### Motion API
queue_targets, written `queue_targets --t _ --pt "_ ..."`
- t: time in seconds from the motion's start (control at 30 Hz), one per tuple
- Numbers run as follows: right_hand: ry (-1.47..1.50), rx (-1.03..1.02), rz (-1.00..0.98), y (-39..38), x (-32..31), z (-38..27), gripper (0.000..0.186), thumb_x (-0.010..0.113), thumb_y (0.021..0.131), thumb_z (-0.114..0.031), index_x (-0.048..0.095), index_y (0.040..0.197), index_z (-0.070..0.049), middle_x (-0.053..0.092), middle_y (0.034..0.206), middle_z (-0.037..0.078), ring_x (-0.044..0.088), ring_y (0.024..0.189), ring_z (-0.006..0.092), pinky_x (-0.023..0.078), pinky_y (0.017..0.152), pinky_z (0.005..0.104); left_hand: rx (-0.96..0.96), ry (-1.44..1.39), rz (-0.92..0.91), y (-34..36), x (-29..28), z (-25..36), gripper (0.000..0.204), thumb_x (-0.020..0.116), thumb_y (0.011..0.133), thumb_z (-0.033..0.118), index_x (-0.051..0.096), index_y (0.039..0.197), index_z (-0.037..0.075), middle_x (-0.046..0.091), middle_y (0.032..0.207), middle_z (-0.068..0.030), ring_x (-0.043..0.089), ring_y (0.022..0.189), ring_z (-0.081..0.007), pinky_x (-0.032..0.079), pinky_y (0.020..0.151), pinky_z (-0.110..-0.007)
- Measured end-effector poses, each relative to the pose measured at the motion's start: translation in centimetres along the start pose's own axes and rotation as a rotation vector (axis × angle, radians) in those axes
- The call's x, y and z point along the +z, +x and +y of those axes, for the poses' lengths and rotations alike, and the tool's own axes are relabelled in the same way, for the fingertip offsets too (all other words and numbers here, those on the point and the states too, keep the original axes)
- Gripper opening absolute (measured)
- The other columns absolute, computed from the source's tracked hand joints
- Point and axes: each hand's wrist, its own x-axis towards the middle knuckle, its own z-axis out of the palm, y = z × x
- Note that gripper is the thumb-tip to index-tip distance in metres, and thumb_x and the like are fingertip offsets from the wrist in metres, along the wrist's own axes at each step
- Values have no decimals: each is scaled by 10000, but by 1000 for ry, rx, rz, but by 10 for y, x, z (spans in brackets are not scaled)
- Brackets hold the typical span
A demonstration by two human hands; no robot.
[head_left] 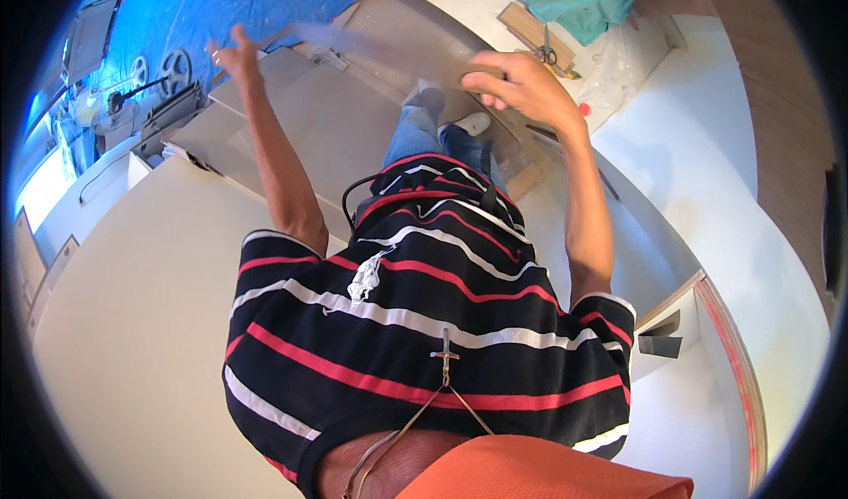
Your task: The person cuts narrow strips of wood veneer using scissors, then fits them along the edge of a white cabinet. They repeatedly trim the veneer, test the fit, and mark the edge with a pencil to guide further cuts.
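Both my arms reach forward over a grey board. My left hand (236,57), with a ring on a finger, is raised at the far left, its fingers bent and partly smeared. My right hand (526,88) is closed around a small brownish piece (484,81), partly hidden by the fingers. A blurred, see-through greyish strip (380,47) spans the gap between my hands, wider toward the right one. Its left end meets my left fingers. Motion smear hides its exact kind.
Large pale panels (141,322) lie at the left, beside a grey board (309,102). Scissors (546,53) rest on a wooden piece at the far right, near a teal cloth (587,0). Blue sheeting (221,4) and wheeled equipment (177,71) are at the far left. An open white box-like panel (698,358) stands right.
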Motion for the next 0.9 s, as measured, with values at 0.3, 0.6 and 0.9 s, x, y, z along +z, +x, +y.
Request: queue_targets --t 0.3,0.6,0.9 --pt "-82 110 -331 75 -10 36 249 602 973 -248 690 1068 -35 715 823 63 665 737 124 550 709 275 344 9 -1910 -192 99 139 423 592 1022 366 600 1292 42 679 1101 -136 650 978 -216 510 862 -358" --pt "457 390 603 85 -57 303 459 703 918 -457 679 1148 -61 712 1093 80 684 1018 238 551 873 395 74 108 -1753 -214 174 103 307 592 1022 313 633 1088 17 653 714 -52 616 599 -125 505 597 -284" --pt "-523 726 835 118 -54 457 558 793 803 -472 622 1150 -70 679 1138 185 673 1062 350 550 891 454 -56 70 -1704 -193 183 90 410 569 1002 397 661 1119 15 708 784 -57 657 666 -122 538 683 -300"
